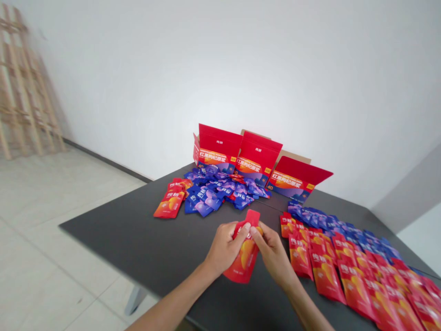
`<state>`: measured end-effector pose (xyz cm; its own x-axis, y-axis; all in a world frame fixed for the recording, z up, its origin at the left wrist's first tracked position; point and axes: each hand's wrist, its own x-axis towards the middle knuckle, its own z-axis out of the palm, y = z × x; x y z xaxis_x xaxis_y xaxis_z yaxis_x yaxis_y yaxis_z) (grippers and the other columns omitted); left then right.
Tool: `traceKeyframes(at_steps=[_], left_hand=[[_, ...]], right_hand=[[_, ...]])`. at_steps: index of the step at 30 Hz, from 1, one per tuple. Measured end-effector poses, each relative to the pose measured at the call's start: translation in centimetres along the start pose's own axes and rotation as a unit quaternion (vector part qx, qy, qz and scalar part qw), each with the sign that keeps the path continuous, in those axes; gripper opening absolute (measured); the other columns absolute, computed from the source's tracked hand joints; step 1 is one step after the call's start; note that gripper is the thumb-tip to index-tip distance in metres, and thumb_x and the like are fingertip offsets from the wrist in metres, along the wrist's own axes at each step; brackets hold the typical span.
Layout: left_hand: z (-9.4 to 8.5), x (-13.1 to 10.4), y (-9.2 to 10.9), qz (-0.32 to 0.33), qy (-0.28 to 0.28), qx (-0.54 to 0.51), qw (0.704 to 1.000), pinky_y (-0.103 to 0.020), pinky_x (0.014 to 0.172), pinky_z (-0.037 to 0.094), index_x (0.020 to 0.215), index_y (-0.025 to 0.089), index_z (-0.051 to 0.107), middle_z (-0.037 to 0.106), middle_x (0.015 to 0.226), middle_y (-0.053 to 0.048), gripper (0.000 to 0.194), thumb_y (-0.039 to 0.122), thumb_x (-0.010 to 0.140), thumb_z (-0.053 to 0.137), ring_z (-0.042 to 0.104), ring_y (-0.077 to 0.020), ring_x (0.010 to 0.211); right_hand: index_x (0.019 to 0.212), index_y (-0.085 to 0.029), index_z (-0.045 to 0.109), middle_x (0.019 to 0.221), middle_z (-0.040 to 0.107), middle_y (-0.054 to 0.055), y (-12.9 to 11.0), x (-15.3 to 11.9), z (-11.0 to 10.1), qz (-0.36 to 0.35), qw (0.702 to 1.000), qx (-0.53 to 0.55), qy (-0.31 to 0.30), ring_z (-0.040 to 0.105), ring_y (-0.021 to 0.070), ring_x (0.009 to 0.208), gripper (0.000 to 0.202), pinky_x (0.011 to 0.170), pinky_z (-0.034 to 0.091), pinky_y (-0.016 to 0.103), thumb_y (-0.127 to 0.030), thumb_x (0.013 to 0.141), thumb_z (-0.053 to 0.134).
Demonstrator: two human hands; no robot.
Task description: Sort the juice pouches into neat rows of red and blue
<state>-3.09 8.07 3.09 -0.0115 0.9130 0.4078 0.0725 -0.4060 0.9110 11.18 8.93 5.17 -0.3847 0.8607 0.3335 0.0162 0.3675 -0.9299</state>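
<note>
A red pouch with an orange fruit print (244,257) is held upright above the dark table (138,234). My left hand (225,246) pinches its left side near the neck, thumb on the front. From the right, my right hand (274,250) grips the same pouch, its thumb beside the left thumb. Beyond them lies a loose pile of blue pouches (206,197), with a few red pouches (170,202) at its left. To the right of my hands, many red pouches (325,271) are spread in overlapping rows, with a band of blue pouches (339,225) behind them.
Three open red boxes stand at the back of the table: a left one (220,140), a middle one (260,149) and a right one (299,170). A white wall (241,59) rises behind. A wooden rack (25,82) leans at the far left above the tiled floor (31,220).
</note>
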Motion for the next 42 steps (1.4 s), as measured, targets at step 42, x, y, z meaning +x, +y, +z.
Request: traceKeyframes(at_steps=[42], left_hand=[[0.1, 1.1, -1.9, -0.034, -0.072, 0.073, 0.994, -0.031, 0.072, 0.052, 0.1, 0.021, 0.056, 0.071, 0.08, -0.002, 0.017, 0.034, 0.091, 0.051, 0.068, -0.0192, 0.075]], right_hand=[[0.05, -0.019, 0.052, 0.042, 0.053, 0.0, 3.1, -4.3, -13.9, 0.356, 0.889, -0.286, -0.043, 0.04, 0.0089, 0.038, 0.036, 0.043, 0.026, 0.023, -0.035, 0.083, 0.051]])
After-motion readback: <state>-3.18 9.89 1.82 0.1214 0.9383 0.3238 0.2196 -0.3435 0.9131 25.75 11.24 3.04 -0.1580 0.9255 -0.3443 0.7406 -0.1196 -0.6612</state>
